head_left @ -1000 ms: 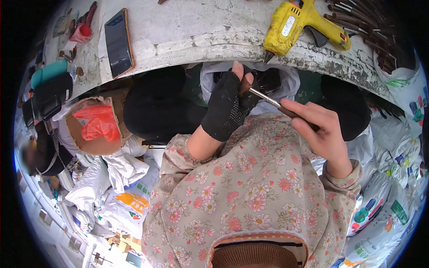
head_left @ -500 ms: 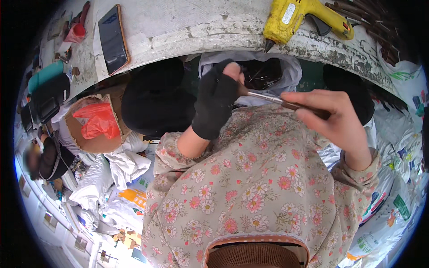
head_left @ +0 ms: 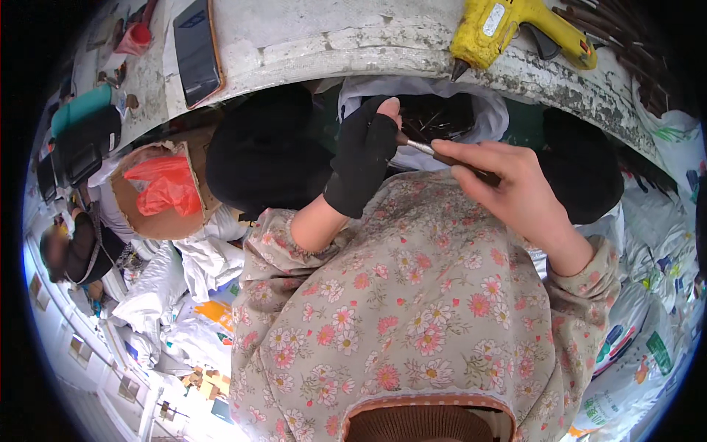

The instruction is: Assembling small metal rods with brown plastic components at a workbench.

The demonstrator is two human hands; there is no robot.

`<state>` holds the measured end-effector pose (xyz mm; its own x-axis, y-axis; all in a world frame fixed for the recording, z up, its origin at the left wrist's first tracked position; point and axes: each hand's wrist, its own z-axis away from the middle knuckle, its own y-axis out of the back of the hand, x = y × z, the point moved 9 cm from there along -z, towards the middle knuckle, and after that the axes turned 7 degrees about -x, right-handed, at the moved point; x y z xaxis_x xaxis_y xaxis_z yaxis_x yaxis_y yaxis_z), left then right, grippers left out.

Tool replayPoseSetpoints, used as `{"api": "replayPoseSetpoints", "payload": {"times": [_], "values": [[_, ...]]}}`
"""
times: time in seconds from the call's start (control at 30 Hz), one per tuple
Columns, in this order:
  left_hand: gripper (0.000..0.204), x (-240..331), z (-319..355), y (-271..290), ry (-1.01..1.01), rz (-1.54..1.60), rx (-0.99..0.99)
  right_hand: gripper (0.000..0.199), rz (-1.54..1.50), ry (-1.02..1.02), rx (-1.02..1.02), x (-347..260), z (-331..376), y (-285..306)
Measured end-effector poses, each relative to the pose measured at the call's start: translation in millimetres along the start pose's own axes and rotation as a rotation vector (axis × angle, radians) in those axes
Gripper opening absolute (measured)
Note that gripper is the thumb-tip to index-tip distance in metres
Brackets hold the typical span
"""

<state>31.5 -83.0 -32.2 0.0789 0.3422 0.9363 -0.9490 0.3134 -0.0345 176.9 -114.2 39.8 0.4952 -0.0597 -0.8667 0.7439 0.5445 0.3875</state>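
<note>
My left hand [head_left: 366,155], in a black fingerless glove, is closed around the brown tip end of a slim brush [head_left: 420,147]. Its silver ferrule shows between my hands. My right hand [head_left: 508,184], bare, grips the dark brown handle between thumb and fingers. What lies inside the left fist is hidden. Just beyond the brush, a white plastic bag [head_left: 498,118] hangs open below the table edge with many dark, slender pieces in it. Both hands are above my lap, over a flowered smock [head_left: 420,295].
On the worn white table [head_left: 309,44] lie a yellow glue gun [head_left: 492,33], a phone [head_left: 197,55], a red cup-like object [head_left: 135,39] and a pile of dark sticks [head_left: 626,44]. A carton [head_left: 125,193] holds a red bag. White sacks [head_left: 155,283] and another person [head_left: 85,250] are at left.
My right hand has moved left along the brush, closer to my left hand, so less of the ferrule shows. The whole view has shifted slightly. Both hands keep their hold.
</note>
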Motion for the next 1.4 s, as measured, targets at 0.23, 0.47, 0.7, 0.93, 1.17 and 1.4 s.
{"api": "replayPoseSetpoints", "payload": {"times": [0.23, 0.47, 0.7, 0.93, 1.17, 1.4], "values": [[0.017, -16, 14, -2, -0.229, -0.449, -0.194, 0.03, -0.125, 0.043, -0.096, 40, -2, -23], [0.016, 50, 26, -15, -0.757, -1.126, -0.103, 0.03, -0.209, -0.011, -0.123, 111, -36, -59], [0.033, 136, -83, 50, -0.833, -1.111, 0.298, 0.038, 0.636, -0.027, -0.002, 261, -79, -123], [0.031, 117, -142, 89, -0.809, -1.295, 0.403, 0.025, -0.208, -0.146, -0.374, 120, -31, -31], [0.038, 121, -111, 60, -0.597, -1.098, 0.321, 0.028, 0.72, -0.167, 0.77, 70, 29, 227], [0.025, 82, -80, 74, -0.557, -0.341, 0.279, 0.023, 0.757, -0.24, 0.484, 65, -19, 251]]}}
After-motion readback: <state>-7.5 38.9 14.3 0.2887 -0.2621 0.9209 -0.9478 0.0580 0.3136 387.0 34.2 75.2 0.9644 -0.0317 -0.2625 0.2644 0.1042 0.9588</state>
